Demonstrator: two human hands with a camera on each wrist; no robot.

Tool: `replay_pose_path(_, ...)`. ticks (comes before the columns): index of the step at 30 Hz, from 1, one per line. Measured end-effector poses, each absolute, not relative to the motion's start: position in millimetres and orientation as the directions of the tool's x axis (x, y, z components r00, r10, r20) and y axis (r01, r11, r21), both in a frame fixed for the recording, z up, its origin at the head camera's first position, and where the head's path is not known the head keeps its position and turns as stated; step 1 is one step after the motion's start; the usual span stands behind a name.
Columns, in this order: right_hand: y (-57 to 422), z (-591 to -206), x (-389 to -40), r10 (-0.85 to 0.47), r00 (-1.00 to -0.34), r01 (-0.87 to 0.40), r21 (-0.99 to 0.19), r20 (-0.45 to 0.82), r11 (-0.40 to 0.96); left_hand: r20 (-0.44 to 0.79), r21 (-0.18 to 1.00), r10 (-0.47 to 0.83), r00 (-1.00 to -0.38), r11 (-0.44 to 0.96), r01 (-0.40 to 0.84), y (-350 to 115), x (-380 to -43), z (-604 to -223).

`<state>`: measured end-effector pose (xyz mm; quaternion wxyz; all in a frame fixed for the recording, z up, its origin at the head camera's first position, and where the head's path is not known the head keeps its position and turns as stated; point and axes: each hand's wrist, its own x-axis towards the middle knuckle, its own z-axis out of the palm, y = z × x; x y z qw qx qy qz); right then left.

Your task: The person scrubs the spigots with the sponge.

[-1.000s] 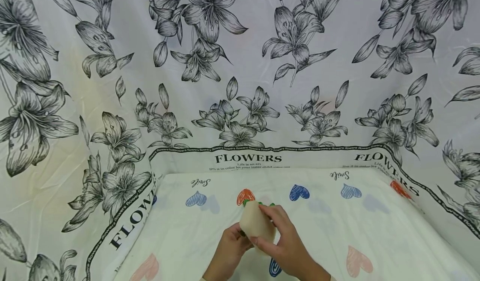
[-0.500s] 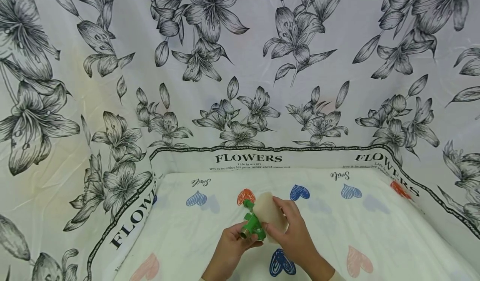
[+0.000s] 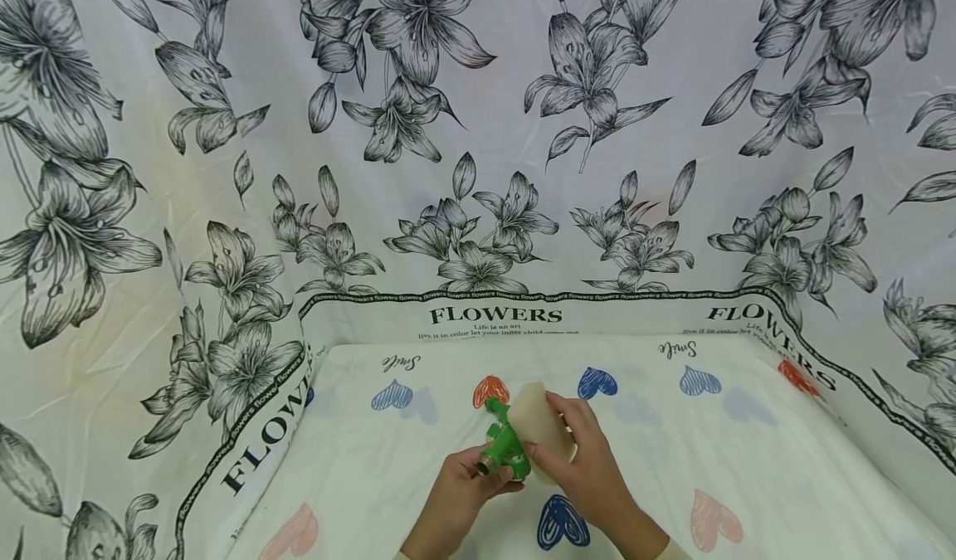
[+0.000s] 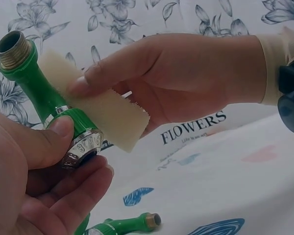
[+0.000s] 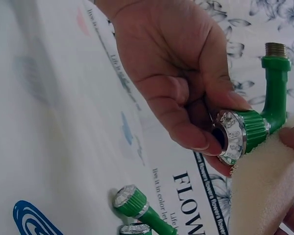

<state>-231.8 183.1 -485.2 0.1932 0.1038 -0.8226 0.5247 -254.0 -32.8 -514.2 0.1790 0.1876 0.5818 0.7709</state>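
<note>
On my head feed, at six o'clock, the left hand [image 3: 465, 487] pinches a green threaded elbow fitting [image 5: 276, 90]. At its two o'clock, I see the right hand [image 3: 590, 469] gripping a cream sponge [image 3: 539, 434] against it. Other green fittings [image 5: 132, 201] lie on the heart-print cloth [image 3: 373, 469].

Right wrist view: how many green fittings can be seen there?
3: one green fitting in the left hand, a second fitting near the bottom edge, a third fitting just below it, cut off by the edge. Others may be hidden.
</note>
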Motion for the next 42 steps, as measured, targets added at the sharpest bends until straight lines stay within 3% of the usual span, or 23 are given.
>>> replay_pose_path(18,171,-482,-217,-0.086,-0.914,-0.396,-0.824,0.397,0.405,0.055,0.966,0.409,-0.911,-0.253,-0.056,-28,-258,-520)
replay_pose_path(25,165,-481,-207,-0.217,-0.861,-0.509,-0.782,0.460,0.359,-0.007,0.981,0.354,-0.935,-0.178,-0.074,-30,-259,-519)
replay_pose_path(42,164,-479,-210,-0.204,-0.842,-0.539,-0.756,0.500,0.371,0.003,0.978,0.373,-0.928,-0.195,-0.075,-30,-256,-519)
